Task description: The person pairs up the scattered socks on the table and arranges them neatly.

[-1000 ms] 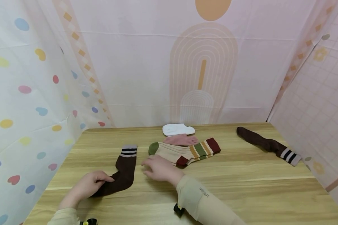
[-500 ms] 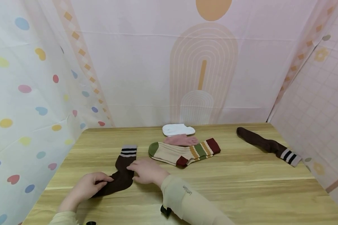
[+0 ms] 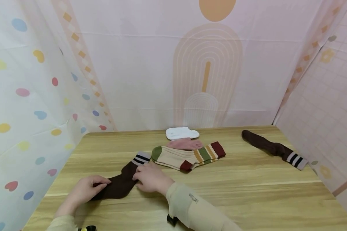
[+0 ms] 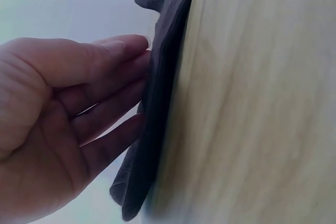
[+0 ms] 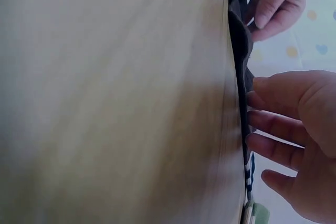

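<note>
A dark brown sock (image 3: 118,187) with a grey, black-striped cuff lies bent on the table's left half. My left hand (image 3: 85,189) rests its fingertips on the toe part. In the left wrist view, the fairly straight fingers of that hand (image 4: 68,98) touch the brown sock (image 4: 163,61) without curling round it. Near the cuff, my right hand (image 3: 151,178) touches the leg of the sock. Seen from the right wrist, the right hand (image 5: 299,129) has its fingers spread and resting against the brown cloth (image 5: 240,38).
Behind lie cream socks (image 3: 173,157) with green toes and striped cuffs, a pink sock (image 3: 185,143) and a white low-cut sock (image 3: 180,133). Another brown sock (image 3: 269,147) with a striped cuff lies far right on the wooden table (image 3: 248,199). Printed curtains (image 3: 138,73) enclose the table.
My right hand has moved left from beside the cream socks onto the brown sock. The sock's cuff has swung to the right, so its leg now slants. The left hand stays near the toe.
</note>
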